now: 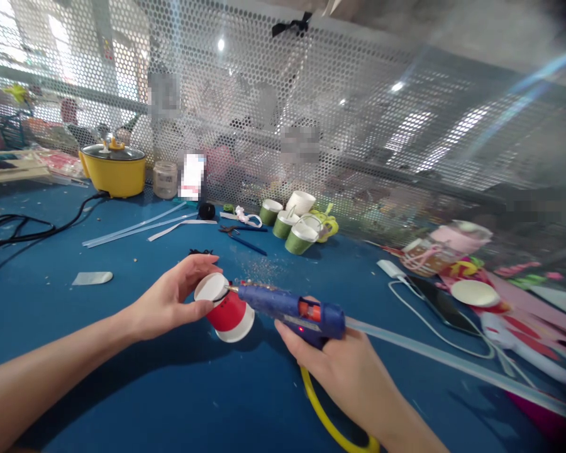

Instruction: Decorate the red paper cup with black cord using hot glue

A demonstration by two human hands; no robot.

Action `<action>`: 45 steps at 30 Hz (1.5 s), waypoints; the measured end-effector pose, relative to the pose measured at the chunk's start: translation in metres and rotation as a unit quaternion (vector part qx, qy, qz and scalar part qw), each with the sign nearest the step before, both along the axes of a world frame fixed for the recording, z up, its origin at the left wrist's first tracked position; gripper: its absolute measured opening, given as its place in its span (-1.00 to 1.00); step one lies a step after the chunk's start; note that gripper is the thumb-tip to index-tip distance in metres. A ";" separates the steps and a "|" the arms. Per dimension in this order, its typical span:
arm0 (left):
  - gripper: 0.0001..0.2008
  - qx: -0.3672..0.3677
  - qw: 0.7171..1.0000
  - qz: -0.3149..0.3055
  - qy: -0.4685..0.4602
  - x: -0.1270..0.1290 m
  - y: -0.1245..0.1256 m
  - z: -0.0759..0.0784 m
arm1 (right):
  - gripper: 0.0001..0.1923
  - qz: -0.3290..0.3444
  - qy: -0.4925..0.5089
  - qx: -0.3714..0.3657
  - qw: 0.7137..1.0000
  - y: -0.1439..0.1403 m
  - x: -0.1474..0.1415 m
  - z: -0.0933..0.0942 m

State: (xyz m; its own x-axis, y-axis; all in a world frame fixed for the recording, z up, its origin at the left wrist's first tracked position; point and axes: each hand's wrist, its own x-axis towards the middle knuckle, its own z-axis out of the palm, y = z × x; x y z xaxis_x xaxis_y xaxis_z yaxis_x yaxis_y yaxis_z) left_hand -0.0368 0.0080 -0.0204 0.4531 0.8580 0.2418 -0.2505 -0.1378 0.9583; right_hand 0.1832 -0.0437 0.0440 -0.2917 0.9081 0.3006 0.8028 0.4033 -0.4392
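My left hand [182, 292] is closed around a small paper cup [231, 313], white with a red band and a thin black line near its base. The cup is tilted, its flat white bottom turned up. In my right hand [339, 358] is a blue hot glue gun [273, 303] with a lit red light. The gun's metal nozzle points left and meets the cup near the edge of its bottom; whether it touches cannot be made out. A long clear glue stick [434, 352] runs out of the gun's rear to the right.
Behind stand several green-and-white cups [302, 236], pliers [245, 236], loose glue sticks [136, 228] and a yellow electric pot [119, 170] with a black cord. A phone [441, 305] with a white cable lies right, beside craft pieces. A perforated metal screen [245, 82] closes off the back.
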 end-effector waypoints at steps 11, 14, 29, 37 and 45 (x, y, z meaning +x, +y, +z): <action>-0.48 0.002 1.000 -0.018 0.001 -0.001 0.000 -0.001 | -0.79 0.005 0.013 0.013 1.000 0.004 -0.002 0.001; -0.48 0.002 1.000 -0.017 -0.006 -0.001 -0.001 -0.001 | -0.79 0.001 0.007 0.019 1.000 0.003 -0.002 0.001; -0.47 0.001 1.000 -0.016 -0.001 -0.001 0.000 -0.001 | -0.79 -0.007 0.031 -0.003 0.999 0.005 -0.003 -0.003; -0.48 -0.002 1.000 -0.009 -0.012 0.000 0.000 -0.001 | -0.78 0.004 -0.014 -0.009 1.000 -0.001 0.001 0.002; -0.47 0.004 1.000 -0.002 -0.003 0.001 0.003 -0.002 | -0.82 -0.011 0.029 -0.038 0.999 -0.006 -0.006 -0.001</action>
State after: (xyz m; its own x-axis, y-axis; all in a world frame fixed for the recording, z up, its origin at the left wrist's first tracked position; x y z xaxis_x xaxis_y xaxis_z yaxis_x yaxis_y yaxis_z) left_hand -0.0362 0.0109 -0.0227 0.4552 0.8542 0.2513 -0.2570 -0.1442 0.9556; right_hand 0.1775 -0.0499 0.0429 -0.2561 0.9347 0.2464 0.7829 0.3501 -0.5143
